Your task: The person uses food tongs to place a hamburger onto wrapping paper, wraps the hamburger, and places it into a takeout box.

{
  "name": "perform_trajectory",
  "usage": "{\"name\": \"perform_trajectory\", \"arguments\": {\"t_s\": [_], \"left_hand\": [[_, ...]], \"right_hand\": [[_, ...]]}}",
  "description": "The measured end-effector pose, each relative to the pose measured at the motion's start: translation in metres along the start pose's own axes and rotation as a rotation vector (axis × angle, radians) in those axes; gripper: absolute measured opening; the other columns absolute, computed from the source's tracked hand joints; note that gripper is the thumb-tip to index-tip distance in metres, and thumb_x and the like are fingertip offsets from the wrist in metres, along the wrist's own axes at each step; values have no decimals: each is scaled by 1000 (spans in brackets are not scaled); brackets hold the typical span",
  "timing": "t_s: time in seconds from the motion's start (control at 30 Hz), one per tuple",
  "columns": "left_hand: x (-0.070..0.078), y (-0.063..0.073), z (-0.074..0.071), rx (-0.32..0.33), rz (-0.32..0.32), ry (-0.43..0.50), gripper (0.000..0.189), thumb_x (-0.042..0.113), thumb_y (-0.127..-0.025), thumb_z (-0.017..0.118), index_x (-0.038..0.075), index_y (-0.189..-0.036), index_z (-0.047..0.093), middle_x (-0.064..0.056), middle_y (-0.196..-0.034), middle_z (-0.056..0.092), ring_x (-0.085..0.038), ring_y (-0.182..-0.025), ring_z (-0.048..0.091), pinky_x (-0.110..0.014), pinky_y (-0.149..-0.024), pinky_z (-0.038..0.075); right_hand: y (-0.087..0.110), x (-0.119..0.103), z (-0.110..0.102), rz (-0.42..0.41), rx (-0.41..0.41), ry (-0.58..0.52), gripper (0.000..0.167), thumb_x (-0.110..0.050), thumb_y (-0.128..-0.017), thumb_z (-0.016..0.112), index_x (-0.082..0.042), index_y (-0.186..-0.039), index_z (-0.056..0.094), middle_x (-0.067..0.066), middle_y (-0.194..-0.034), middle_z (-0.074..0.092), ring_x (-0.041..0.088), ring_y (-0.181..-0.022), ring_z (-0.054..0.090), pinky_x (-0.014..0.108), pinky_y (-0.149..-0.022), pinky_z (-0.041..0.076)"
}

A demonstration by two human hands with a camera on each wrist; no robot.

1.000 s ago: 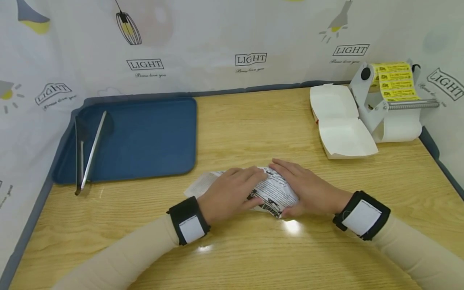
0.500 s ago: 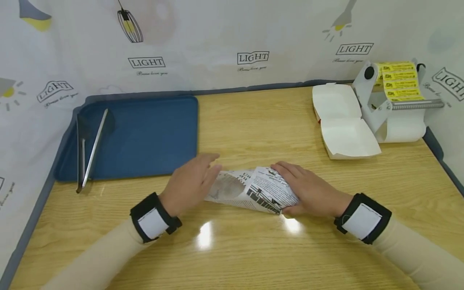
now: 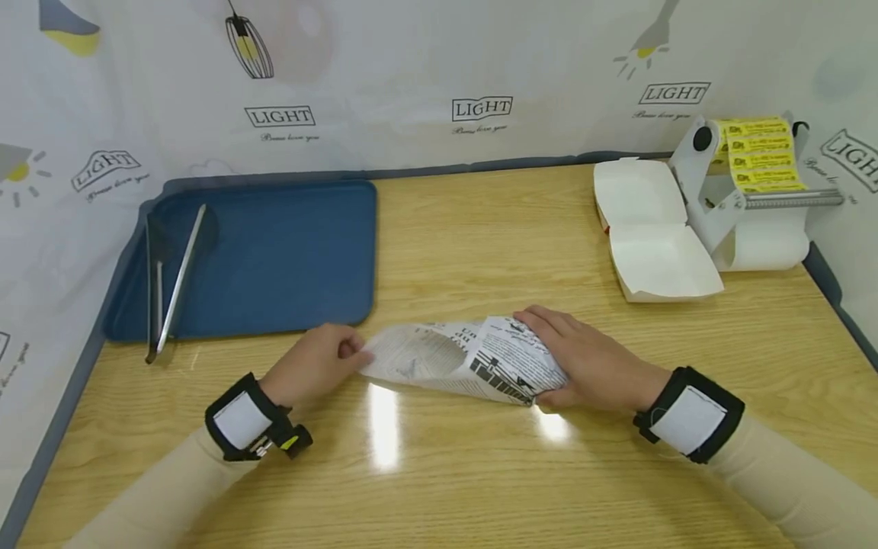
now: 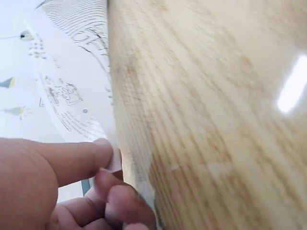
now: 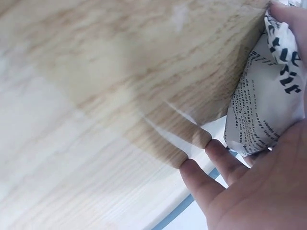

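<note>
A newsprint-style sheet of wrapping paper (image 3: 504,358) is folded into a bundle in front of me; what it wraps is hidden. My left hand (image 3: 315,366) pinches the loose left tip of the sheet between thumb and finger, just above the table. The left wrist view shows that paper (image 4: 72,72) stretching away from the thumb. Around the closed right end, my right hand (image 3: 597,362) holds the bundle, thumb in front and fingers behind. In the right wrist view, two fingertips (image 5: 192,167) meet the table beside the crumpled paper (image 5: 264,96).
A blue tray (image 3: 288,259) lies at the back left, with metal tongs (image 3: 180,282) across its left side. At the back right, an open white paper box (image 3: 661,259) stands next to a dispenser (image 3: 706,191) with a roll of yellow labels (image 3: 764,156).
My left hand has come off the top of the bundle, moved left and taken hold of the paper's left tip. My right hand has stayed at the right end.
</note>
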State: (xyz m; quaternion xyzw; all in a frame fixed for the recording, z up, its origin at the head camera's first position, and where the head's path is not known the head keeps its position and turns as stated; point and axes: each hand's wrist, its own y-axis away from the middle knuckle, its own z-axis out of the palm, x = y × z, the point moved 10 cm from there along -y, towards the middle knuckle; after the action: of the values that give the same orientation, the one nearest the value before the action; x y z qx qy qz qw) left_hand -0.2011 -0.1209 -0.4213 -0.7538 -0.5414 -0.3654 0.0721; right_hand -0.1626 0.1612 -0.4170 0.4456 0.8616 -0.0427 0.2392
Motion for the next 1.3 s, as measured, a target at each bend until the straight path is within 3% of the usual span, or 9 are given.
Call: {"name": "perform_trajectory", "arguments": {"t_s": [0.27,0.33,0.57,0.63,0.77,0.93,1.03,1.2,1.3], "left_hand": [[7,0,4,-100,41,212,29,20,-107,50,8,-82,58,1,-68,43,-14,-58,42,-28,-55,38],[13,1,4,-121,68,294,29,19,-108,47,5,-86,60,-2,-72,50,-17,-64,50,-29,-59,46],[37,3,6,-147,181,532,40,16,-110,39,-14,-125,60,-28,-122,62,-32,-117,59,-47,-103,49],[46,6,8,-181,214,645,43,15,-110,38,-17,-138,50,-27,-133,58,-31,-123,58,-50,-104,49],[69,9,13,-258,277,840,43,16,-111,37,-17,-136,48,-11,-119,63,-18,-106,65,-46,-88,59],[100,10,17,-309,359,1019,43,19,-112,38,-18,-131,48,-10,-119,64,-22,-110,66,-54,-79,60],[115,7,20,-289,388,1029,42,20,-112,39,-18,-124,51,-13,-115,64,-23,-106,67,-54,-77,60],[121,0,21,-124,379,918,39,24,-111,43,-13,-105,56,-13,-104,64,-21,-92,69,-46,-80,61],[123,-1,23,-75,389,884,42,26,-111,43,-12,-102,56,-19,-115,64,-26,-109,67,-46,-94,56]], "right_hand": [[1,1,-1,13,-3,23,116,-39,-74,91,-12,-163,20,19,-159,33,40,-142,39,59,-110,41],[1,1,-1,8,4,35,119,-40,-74,90,-13,-164,17,20,-158,34,40,-140,40,59,-109,42],[0,-1,-3,-9,30,59,119,-40,-73,91,-17,-164,18,18,-152,39,38,-133,47,56,-104,47],[-1,-2,-3,-9,26,67,117,-40,-73,91,-18,-164,20,18,-152,40,38,-132,48,56,-102,48],[-1,-4,-3,-8,18,95,115,-40,-74,91,-18,-163,21,17,-151,41,37,-131,49,55,-100,50],[-1,-9,-5,-22,22,116,114,-36,-74,92,-16,-162,23,19,-149,43,39,-129,50,56,-98,51],[-1,-11,-5,-23,21,123,113,-35,-75,92,-15,-162,23,19,-148,43,40,-128,51,56,-98,51],[-2,-12,-6,-19,22,124,112,-34,-75,92,-14,-162,24,20,-148,44,41,-128,52,57,-99,50],[-1,-12,-6,-25,27,126,112,-34,-74,92,-12,-161,25,21,-147,45,41,-128,52,57,-100,50]]}}
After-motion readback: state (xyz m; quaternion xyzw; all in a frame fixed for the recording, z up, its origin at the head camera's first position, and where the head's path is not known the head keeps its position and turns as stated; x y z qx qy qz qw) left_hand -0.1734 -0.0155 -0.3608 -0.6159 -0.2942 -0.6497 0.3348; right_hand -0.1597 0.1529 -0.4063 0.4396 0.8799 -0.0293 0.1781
